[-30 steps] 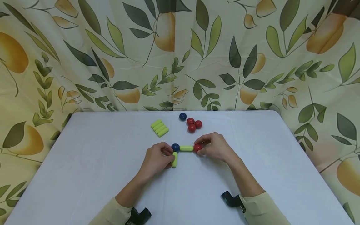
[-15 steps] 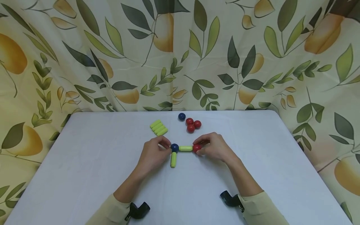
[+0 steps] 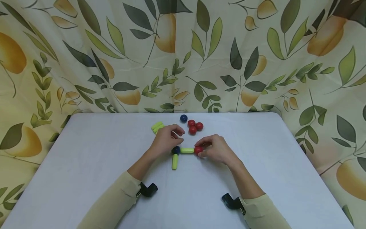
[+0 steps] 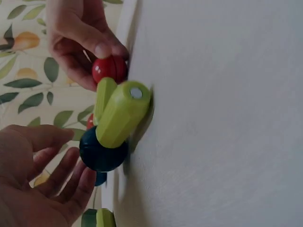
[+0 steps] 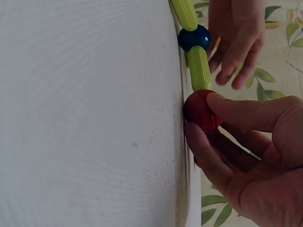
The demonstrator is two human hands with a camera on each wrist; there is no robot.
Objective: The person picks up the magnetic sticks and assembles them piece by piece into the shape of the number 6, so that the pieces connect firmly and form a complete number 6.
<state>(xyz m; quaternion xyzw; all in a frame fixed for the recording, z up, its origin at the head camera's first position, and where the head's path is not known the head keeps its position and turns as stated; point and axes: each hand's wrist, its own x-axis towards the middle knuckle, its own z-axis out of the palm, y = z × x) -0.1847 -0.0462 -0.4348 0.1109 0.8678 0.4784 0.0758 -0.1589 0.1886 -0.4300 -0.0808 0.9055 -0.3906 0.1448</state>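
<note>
On the white table lies an L of magnetic pieces: a dark blue ball (image 4: 102, 155) at the corner, one green rod (image 3: 187, 150) running right to a red ball (image 5: 200, 109), another green rod (image 3: 174, 162) pointing toward the person. A silver disc shows on that second rod's free end in the left wrist view. My right hand (image 3: 216, 149) pinches the red ball between thumb and fingers. Above and behind the blue ball, my left hand (image 3: 167, 139) hovers with relaxed, parted fingers and holds nothing; in the head view it partly covers that ball.
Several loose red balls (image 3: 192, 130) and one loose blue ball (image 3: 183, 118) sit near the table's back edge. Left of them, loose green rods (image 3: 157, 125) lie side by side, partly hidden by my left hand. A leaf-patterned curtain (image 3: 183, 57) hangs behind the table.
My left hand has let go of the blue ball and rod corner and moved up and right, toward the loose pieces. The right hand keeps its hold on the red ball.
</note>
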